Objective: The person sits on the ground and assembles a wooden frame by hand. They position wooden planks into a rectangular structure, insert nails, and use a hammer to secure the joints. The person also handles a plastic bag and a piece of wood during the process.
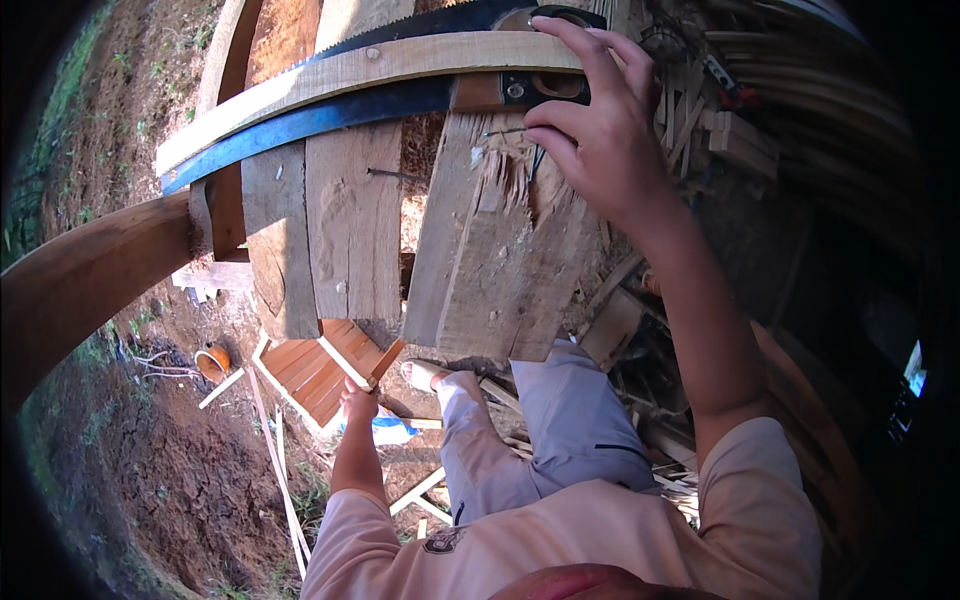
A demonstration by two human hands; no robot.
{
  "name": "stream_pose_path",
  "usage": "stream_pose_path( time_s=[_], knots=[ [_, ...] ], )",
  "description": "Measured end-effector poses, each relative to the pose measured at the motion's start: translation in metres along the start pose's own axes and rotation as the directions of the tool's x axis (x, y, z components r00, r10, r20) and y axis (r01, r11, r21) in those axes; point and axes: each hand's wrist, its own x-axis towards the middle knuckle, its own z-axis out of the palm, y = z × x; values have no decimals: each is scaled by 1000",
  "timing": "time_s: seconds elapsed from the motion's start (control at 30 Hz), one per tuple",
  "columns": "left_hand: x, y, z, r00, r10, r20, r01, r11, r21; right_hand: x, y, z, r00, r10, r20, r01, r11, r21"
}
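Observation:
My right hand (610,130) reaches over the plank bench, thumb and fingers spread apart. Between them lie the end of a pale wooden strip (370,65) and the dark handle of a hand saw (330,120); any firm contact cannot be made out. This saw's bluish blade lies along the strip's near side. On its far side rests another saw (430,22), toothed and dark, partly covered. Low on the left, my left hand (360,402) is closed around the edge of a slatted wooden panel (305,375) with reddish-brown slats and pale battens.
The bench's rough planks (350,220) have gaps and a splintered patch; a nail (395,174) lies there. A curved timber (100,260) juts in from the left. An orange bucket (212,363) stands on the soil. Wood scraps (740,140) are heaped at right.

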Motion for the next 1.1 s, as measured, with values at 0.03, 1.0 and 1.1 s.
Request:
stream_pose_path(
  time_s=[0.03,1.0,1.1],
  knots=[
    [-1,1,-1,1000,-5,-6,5,1000,6,2,0,0,999,-26,24,26,1000,-12],
    [-7,8,-2,999,0,-42,3,998,69,-33,35,-35,994,112,9,-112,993,20],
    [-6,4,3,999,-1,-48,4,997,76,-27,21,-35,996,84,23,-85,996,30]
  ],
)
